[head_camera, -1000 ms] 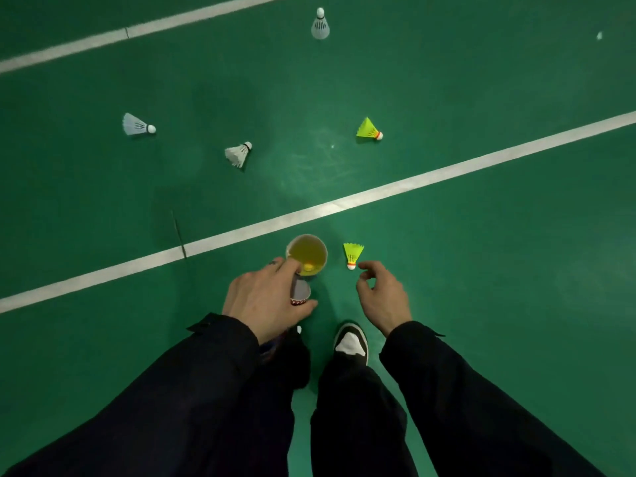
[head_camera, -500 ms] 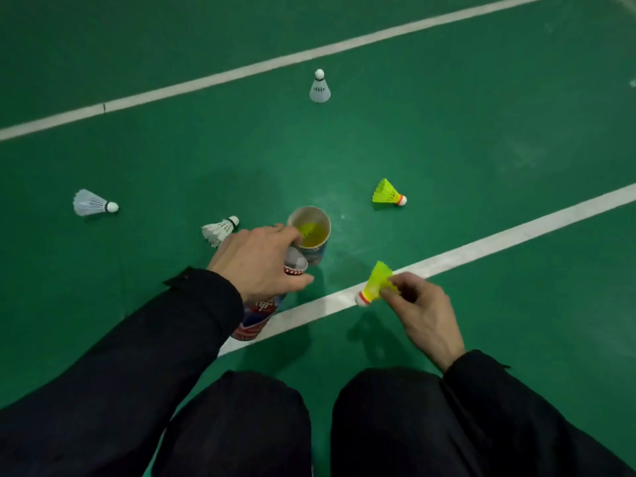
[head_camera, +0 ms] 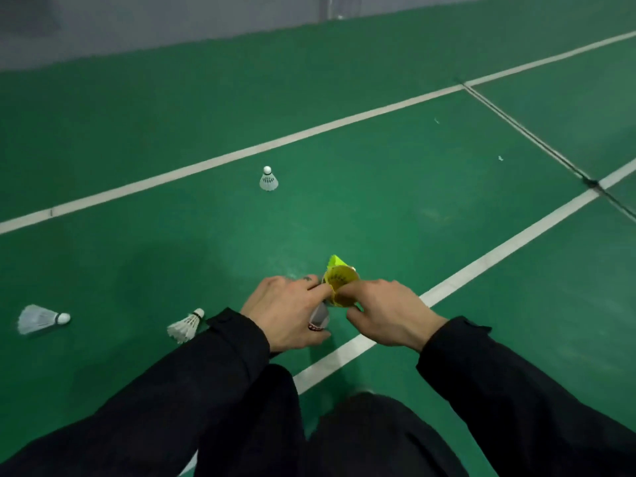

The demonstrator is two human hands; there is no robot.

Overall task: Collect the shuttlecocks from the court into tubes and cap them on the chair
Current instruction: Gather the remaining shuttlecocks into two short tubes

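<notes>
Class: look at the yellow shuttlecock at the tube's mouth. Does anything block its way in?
Nothing visible does. The right hand presses the yellow shuttlecock at the mouth of the tube, which the left hand grips.

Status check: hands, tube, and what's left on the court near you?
Left hand grips tube; right hand seats yellow shuttlecock at its mouth. Three white shuttlecocks on floor. Nothing blocking.
</notes>
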